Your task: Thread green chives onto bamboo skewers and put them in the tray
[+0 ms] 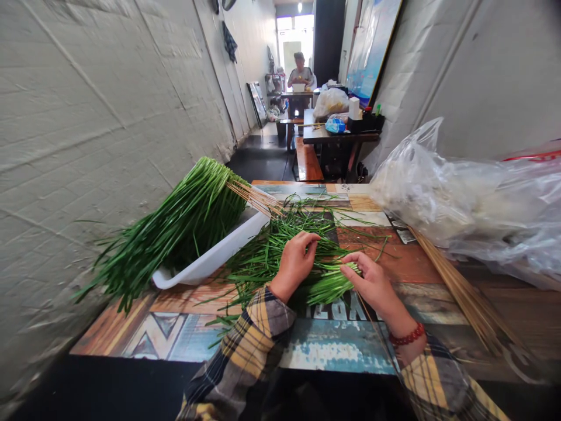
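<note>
Loose green garlic chives (272,245) lie in a tangled heap across the middle of the table. Over the heap, my left hand (295,263) is closed with thumb and fingers curled together; whatever is between them is too small to make out. My right hand (372,283) is closed around the pale cut ends of a small bunch of chives (331,286). A thin wooden skewer (372,321) runs from beneath that hand toward the front edge. At the left, a large stack of skewered chives (188,210) rests on a white plastic tray (205,263), its leaves hanging over the side.
Bare wooden skewers (456,286) lie at the right of the patterned table (342,345). Behind them sits a clear plastic bag (460,193) with pale contents. White walls run along both sides. Farther back are another table (315,131), a bench (308,161) and a seated person (301,73).
</note>
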